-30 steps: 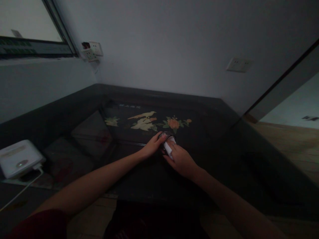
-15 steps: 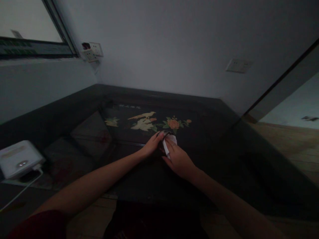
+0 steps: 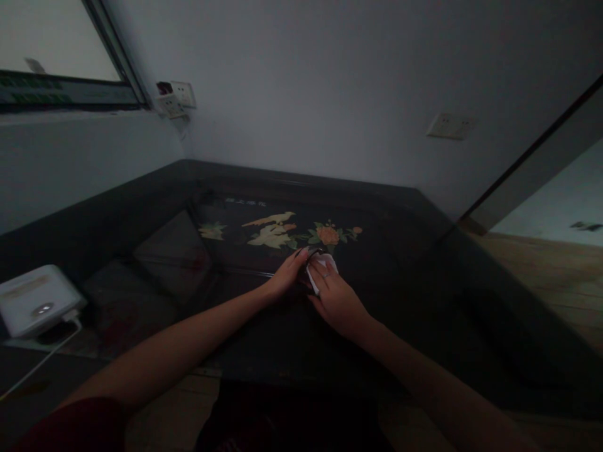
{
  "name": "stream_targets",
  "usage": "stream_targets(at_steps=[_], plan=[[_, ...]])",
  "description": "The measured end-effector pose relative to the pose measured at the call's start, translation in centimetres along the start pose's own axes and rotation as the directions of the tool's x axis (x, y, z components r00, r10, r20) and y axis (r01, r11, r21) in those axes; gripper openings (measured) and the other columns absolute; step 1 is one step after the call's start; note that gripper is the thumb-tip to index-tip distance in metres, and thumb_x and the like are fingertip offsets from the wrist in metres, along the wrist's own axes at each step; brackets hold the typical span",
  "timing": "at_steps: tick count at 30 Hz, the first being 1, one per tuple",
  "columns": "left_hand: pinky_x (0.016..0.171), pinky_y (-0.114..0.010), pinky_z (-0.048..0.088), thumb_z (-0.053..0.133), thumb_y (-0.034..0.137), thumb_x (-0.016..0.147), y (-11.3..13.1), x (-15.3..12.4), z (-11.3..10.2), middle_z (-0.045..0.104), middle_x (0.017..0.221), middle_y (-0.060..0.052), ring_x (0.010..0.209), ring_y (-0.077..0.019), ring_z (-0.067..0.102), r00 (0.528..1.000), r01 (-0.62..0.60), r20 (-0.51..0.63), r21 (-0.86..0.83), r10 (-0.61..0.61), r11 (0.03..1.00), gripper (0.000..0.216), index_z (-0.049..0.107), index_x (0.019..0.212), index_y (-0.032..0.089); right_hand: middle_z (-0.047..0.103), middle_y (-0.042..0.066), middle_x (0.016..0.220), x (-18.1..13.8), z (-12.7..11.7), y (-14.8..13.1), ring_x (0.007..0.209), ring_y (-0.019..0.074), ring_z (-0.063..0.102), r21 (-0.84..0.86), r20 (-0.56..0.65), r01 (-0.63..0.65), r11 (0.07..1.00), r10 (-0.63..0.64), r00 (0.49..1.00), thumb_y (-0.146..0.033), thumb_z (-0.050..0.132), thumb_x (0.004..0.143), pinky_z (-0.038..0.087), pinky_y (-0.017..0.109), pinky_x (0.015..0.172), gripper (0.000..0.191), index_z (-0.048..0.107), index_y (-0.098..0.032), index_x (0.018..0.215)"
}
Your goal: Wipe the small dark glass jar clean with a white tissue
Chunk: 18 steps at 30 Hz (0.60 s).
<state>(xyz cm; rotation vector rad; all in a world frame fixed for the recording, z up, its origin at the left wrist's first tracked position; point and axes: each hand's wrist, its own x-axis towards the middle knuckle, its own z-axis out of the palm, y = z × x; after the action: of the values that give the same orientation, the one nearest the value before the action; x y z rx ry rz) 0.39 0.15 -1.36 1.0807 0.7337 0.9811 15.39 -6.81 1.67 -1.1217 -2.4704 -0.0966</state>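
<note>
Both hands meet just above the near middle of the dark tabletop, on the near side of the printed bird and flowers. The left hand has its fingers together, clamped on a thin dark-rimmed object — perhaps a pair of glasses, though too little shows to be sure. The right hand clasps a white cloth, or maybe a tissue: its fingers lie flat over the top, with the thumb apart on the near side. What the thumb presses against is hidden.

The left hand probably serves to steady the rimmed object, while the right keeps the cloth spread against it; holding both low over the table likely gives the arms an easy reach. The dark rim shows as a short arc bowed toward the far side; its long axis cannot be told, since the hands cover most of it. The cloth's clear left edge slants from far left to near right.

Well apart, at the left, a white box sits on the table — plausibly kept there by its white cable, which trails toward the near left.
</note>
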Motion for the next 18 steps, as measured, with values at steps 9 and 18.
stream_targets(at_steps=[9, 18], plan=[[0.06, -0.027, 0.052, 0.059, 0.057, 0.078, 0.8, -0.4, 0.5, 0.068, 0.096, -0.01, 0.079, -0.02, 0.064, 0.999, 0.03, -0.028, -0.051, -0.031, 0.998, 0.052, 0.063, 0.108, 0.016, 0.054, 0.023, 0.134, -0.3, 0.2, 0.4, 0.13, 0.0308, 0.048, 0.069, 0.003, 0.007, 0.998, -0.008, 1.0, -0.02, 0.052, 0.087, 0.038, 0.052, 0.11, 0.055, 0.041, -0.003, 0.138], [0.075, -0.034, 0.052, 0.056, 0.06, 0.079, -0.4, 0.2, -0.1, 0.068, 0.1, -0.009, 0.087, -0.0225, 0.064, 0.999, -0.001, 0.054, -0.039, 0.003, 0.999, 0.054, 0.063, 0.11, 0.017, 0.05, 0.027, 0.136, 0.2, 0.0, -0.2, 0.132, 0.0354, 0.043, -0.085, -0.046, 0.012, 0.996, -0.016, 0.999, -0.012, 0.055, 0.083, 0.037, 0.054, 0.11, 0.052, 0.047, 0.001, 0.132]])
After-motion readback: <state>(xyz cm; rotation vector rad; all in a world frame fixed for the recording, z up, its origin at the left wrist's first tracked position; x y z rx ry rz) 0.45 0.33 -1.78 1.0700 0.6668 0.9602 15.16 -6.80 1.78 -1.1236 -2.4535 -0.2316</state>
